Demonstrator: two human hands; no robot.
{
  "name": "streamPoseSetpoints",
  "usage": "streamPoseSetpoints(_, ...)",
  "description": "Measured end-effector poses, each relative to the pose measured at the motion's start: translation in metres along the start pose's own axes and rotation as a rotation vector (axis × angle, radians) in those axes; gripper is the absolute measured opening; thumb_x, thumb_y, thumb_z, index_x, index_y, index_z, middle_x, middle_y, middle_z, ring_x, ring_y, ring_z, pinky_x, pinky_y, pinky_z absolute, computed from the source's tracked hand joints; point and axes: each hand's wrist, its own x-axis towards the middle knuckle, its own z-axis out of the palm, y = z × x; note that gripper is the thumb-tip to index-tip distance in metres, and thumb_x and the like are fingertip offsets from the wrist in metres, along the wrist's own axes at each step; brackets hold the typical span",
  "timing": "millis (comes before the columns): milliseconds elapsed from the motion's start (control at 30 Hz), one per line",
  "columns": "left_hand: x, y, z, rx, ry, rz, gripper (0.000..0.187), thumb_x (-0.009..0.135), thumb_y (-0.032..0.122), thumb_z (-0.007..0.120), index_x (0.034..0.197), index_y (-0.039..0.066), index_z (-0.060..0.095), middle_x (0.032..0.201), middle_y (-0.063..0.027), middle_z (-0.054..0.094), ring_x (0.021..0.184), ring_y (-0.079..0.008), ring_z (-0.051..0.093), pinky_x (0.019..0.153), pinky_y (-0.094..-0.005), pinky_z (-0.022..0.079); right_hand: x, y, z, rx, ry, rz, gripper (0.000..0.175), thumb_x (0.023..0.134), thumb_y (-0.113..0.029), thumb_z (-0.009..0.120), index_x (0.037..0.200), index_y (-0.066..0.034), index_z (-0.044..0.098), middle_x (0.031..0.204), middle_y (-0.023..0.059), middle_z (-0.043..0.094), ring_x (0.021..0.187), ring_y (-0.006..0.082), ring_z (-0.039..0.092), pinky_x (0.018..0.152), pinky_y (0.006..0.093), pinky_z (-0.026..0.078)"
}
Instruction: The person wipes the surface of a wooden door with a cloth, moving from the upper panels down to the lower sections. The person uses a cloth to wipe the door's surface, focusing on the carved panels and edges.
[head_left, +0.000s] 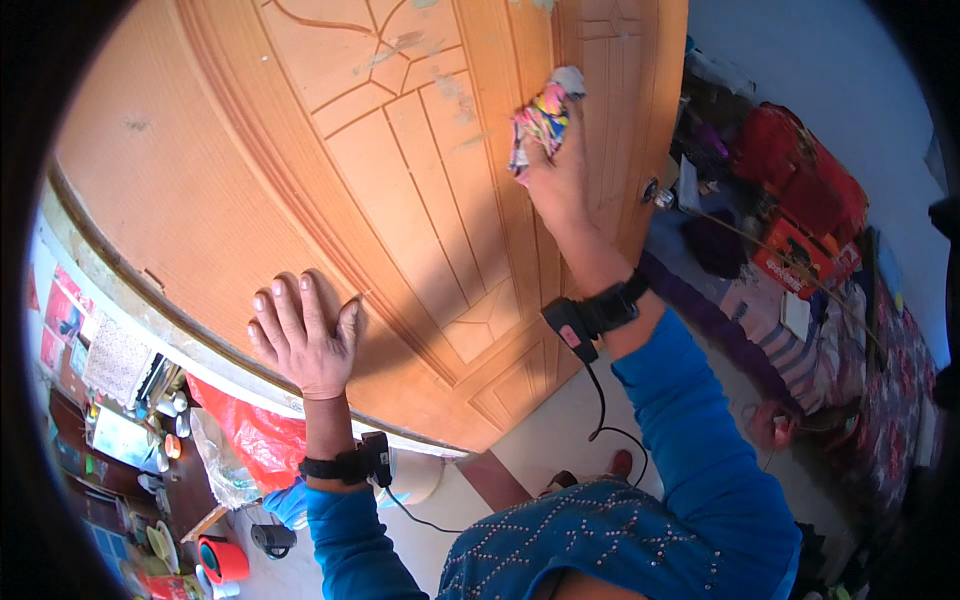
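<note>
Before me stands a wooden door (442, 217) with carved panels and grey smudges on its upper part. My right hand (559, 176) grips a crumpled, multicoloured cloth (544, 120) against the door, between the two carved panel columns. Lower on the left, my left hand (311, 345) rests flat on the door's plain wood, its fingers spread and nothing in it. A round metal door knob (658, 193) sits at the door's right edge. Each of my wrists wears a black strap with a small cabled device.
Left of the door, a red plastic bag (251, 435) lies near a cluttered table, with a red bucket (223, 561) below. To the right, a bed (780, 337) holds heaped cloth and a red printed box (799, 255). A thin stick (795, 270) slants across there.
</note>
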Motion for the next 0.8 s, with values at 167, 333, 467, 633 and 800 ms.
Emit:
streamPoseSetpoints(167, 0.001, 0.002, -0.003, -0.028, -0.048, -0.047, 0.060, 0.081, 0.057, 0.047, 0.126, 0.017, 0.048, 0.136, -0.0107, 0.036, 0.129, -0.0317, 0.026, 0.105, -0.0464, 0.011, -0.021, -0.011, -0.007, -0.060, -0.082, -0.199, 0.053, 0.082, 0.001, 0.050, 0.131, -0.0025, 0.029, 0.118, 0.0147, 0.046, 0.104, 0.0222, 0.050, 0.091, 0.0309, 0.039)
streamPoseSetpoints(333, 0.011, 0.020, -0.010, -0.248, -0.058, -0.170, 0.070, 0.082, 0.055, 0.046, 0.131, 0.005, 0.036, 0.137, -0.0164, 0.032, 0.131, -0.0351, 0.020, 0.105, -0.0496, 0.005, -0.036, -0.033, 0.001, 0.045, -0.339, -0.172, 0.057, 0.077, 0.002, 0.053, 0.129, -0.0030, 0.031, 0.118, 0.0173, 0.047, 0.106, 0.0278, 0.050, 0.092, 0.0342, 0.037)
streamPoseSetpoints(467, 0.029, 0.041, -0.021, -0.579, -0.005, -0.204, 0.088, 0.078, 0.058, 0.051, 0.136, 0.000, 0.021, 0.138, -0.0216, 0.027, 0.130, -0.0370, 0.020, 0.105, -0.0502, 0.006, -0.041, -0.050, 0.023, 0.326, -0.609, -0.119, 0.060, 0.077, 0.006, 0.054, 0.130, -0.0030, 0.029, 0.121, 0.0135, 0.042, 0.109, 0.0215, 0.048, 0.092, 0.0323, 0.038)
streamPoseSetpoints(633, 0.054, 0.093, -0.028, -0.989, -0.037, -0.245, 0.104, 0.054, 0.049, 0.076, 0.134, 0.002, 0.028, 0.137, -0.0260, 0.025, 0.126, -0.0420, 0.027, 0.102, -0.0469, 0.025, -0.031, -0.063, 0.031, 0.544, -1.047, 0.032, 0.061, 0.080, 0.008, 0.047, 0.134, -0.0080, 0.023, 0.116, 0.0093, 0.044, 0.101, 0.0127, 0.048, 0.085, 0.0294, 0.042)
streamPoseSetpoints(800, 0.078, 0.126, -0.014, -0.812, 0.174, -0.225, 0.072, 0.063, 0.019, 0.075, 0.126, 0.008, 0.042, 0.136, -0.0237, 0.025, 0.123, -0.0435, 0.030, 0.100, -0.0480, 0.028, -0.003, -0.060, 0.027, 0.482, -1.321, 0.153, 0.062, 0.080, -0.002, 0.041, 0.137, -0.0092, 0.020, 0.108, 0.0095, 0.050, 0.085, 0.0173, 0.054, 0.075, 0.0286, 0.044)
